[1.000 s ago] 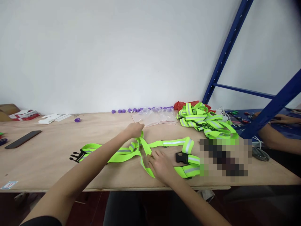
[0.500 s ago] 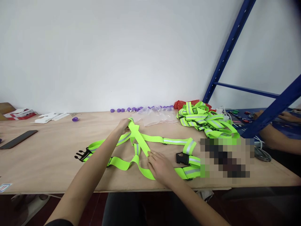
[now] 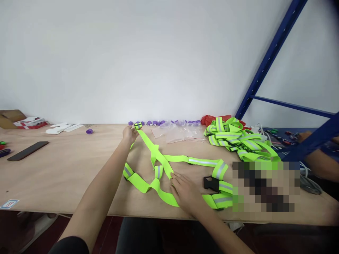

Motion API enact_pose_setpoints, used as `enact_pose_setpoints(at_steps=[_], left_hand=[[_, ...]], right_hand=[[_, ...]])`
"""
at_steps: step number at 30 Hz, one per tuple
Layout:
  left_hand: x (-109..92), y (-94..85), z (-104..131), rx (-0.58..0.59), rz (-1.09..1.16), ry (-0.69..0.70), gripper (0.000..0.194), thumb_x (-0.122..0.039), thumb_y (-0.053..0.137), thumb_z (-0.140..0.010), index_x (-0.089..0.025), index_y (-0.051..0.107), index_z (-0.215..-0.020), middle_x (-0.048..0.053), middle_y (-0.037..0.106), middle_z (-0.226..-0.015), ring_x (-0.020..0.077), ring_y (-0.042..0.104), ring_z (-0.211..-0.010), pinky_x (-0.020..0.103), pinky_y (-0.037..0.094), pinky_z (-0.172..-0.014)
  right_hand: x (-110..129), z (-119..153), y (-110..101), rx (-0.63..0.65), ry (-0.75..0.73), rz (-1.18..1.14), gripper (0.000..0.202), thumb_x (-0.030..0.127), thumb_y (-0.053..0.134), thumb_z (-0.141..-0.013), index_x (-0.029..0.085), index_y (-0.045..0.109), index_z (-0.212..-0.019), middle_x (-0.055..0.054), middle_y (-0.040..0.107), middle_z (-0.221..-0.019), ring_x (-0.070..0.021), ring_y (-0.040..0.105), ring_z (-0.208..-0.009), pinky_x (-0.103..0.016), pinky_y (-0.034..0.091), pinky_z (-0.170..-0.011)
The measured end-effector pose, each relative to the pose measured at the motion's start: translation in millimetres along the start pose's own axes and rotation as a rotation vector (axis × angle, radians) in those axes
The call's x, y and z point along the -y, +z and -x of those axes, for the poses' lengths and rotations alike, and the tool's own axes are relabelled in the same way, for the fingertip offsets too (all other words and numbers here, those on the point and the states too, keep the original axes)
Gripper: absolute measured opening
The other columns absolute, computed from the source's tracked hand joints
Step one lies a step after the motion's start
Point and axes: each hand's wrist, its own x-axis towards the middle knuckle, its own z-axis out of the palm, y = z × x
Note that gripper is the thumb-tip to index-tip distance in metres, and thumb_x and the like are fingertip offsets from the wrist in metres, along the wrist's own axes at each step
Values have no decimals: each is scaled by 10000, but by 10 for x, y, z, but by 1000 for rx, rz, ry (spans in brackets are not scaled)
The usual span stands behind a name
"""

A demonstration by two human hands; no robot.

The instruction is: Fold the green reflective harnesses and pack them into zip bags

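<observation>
Ideally, with right hand (image 3: 186, 194) pinching the green strap (image 3: 164, 163) toward tabletop's (image 3: 66, 169) front edge, left hand (image 3: 129, 134), grip unclear, should smooth twists toward back edge.

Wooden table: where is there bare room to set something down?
Widest between the black bar, the sticker and the left arm; a narrower patch lies between the purple item and the left hand. Crowded: the middle, with green straps, and the right, with the strap pile.
</observation>
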Motion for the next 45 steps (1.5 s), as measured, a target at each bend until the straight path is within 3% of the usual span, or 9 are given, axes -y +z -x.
enact_pose_setpoints(at_steps=[4,8,13,19,25,30,34,39,45], left_hand=[[-4,-180,-81,1,-12,9,170,-277,520,-954,-208,509,-1109,41,632,-812,143,649,-598,238,539,-560],[14,-317,-126,47,-171,17,296,-150,693,-830,-197,535,-1077,30,631,-796,132,621,-574,225,509,-514],[152,-443,-68,89,-550,72,247,-223,651,-915,-160,578,-1143,48,660,-945,150,656,-741,304,568,-663],[70,-490,-50,134,-1015,197,21,-198,679,-825,-187,696,-819,92,711,-928,271,629,-1034,286,502,-787],[-161,-616,-172,80,-1289,249,299,-237,811,-673,-219,684,-943,131,699,-1086,374,543,-1212,315,497,-826],[-98,-860,-214,122,-1390,169,278,-340,654,-924,-188,638,-1156,88,644,-1182,238,643,-1038,395,549,-867],[-156,-1000,-247,118,-1433,208,319,-349,608,-959,-188,599,-1234,86,612,-1246,229,637,-1052,418,557,-881],[-430,-1192,-271,10,-1464,319,69,-234,700,-830,-173,668,-832,108,691,-975,291,630,-1030,355,512,-823],[-648,-1514,-169,-112,-1461,321,193,-249,759,-610,-226,577,-671,146,681,-786,434,613,-1068,393,494,-770]], right_hand=[[0,-1,-4,-6,-7,-2,176,158,509,-943,148,675,-1001,-140,705,-1215,-271,646,-1163,-432,522,-1009],[-10,1,-5,15,-1,-4,192,161,502,-946,137,677,-1023,-147,694,-1241,-274,644,-1170,-432,524,-1009],[-25,-4,-6,23,2,-6,218,164,482,-955,138,670,-1061,-145,700,-1227,-272,644,-1166,-433,527,-1000],[-28,12,11,11,-10,-2,227,148,480,-942,147,664,-1074,-145,699,-1229,-267,647,-1160,-432,525,-991],[-59,-46,-55,95,-19,31,178,182,510,-942,164,681,-989,-125,719,-1178,-248,660,-1112,-379,495,-972],[-53,-357,-249,268,28,153,285,292,540,-953,190,663,-716,-64,716,-742,-211,668,-721,-302,423,-648],[-47,-522,-265,258,-44,226,263,253,532,-949,189,653,-724,-62,684,-728,-204,631,-685,-314,363,-626],[-137,-421,-108,189,-163,249,161,131,538,-896,181,672,-972,-80,683,-841,-231,615,-775,-335,399,-708],[-218,-293,-14,104,-127,319,197,143,539,-910,155,698,-1025,-120,653,-877,-270,583,-840,-374,412,-757]])
